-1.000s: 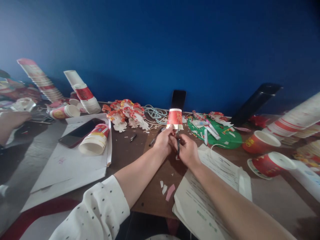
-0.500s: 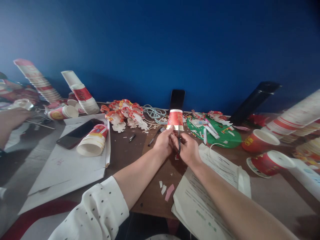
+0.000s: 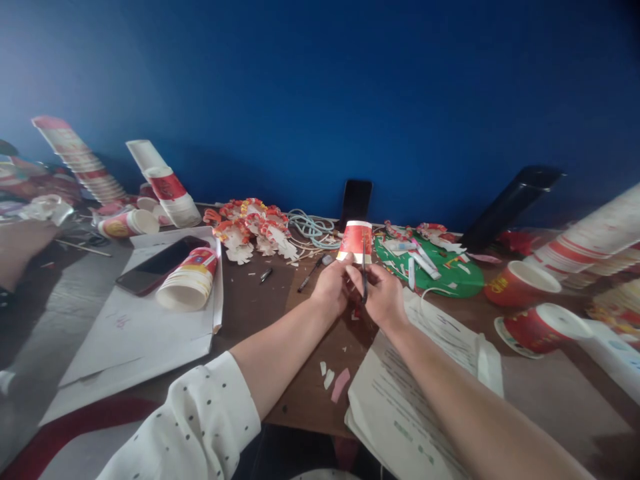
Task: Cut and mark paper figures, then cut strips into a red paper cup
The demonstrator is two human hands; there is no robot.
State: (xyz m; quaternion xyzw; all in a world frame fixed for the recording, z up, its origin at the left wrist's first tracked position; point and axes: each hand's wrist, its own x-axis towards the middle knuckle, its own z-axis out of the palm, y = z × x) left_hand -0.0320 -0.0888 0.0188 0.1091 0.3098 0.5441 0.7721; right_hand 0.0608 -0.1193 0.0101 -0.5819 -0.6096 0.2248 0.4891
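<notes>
A red and white paper cup [image 3: 354,240] is held above the table in front of me, its white edge towards my fingers. My left hand [image 3: 333,288] is closed on that edge, thumb on the near side. Dark-handled scissors [image 3: 365,283] are in my right hand [image 3: 384,297], whose fingers are curled round the handles. One blade lies upright along the cup's outer wall, right of its middle; the other blade is hidden. Both hands are close together, and some fingertips are out of sight behind the cup and palms.
A phone [image 3: 357,198] leans against the blue wall. Red and white paper cuttings [image 3: 257,230] lie left of it, a green disc [image 3: 465,283] with scraps right. Printed papers [image 3: 400,407] lie under my right forearm. Stacked cups [image 3: 186,283] rest on a white box [image 3: 145,333]. Another person's arm [image 3: 23,250] is at far left.
The cup, scissors and both my hands have shifted slightly right. The other person's hand at the left has drawn back towards the frame's edge.
</notes>
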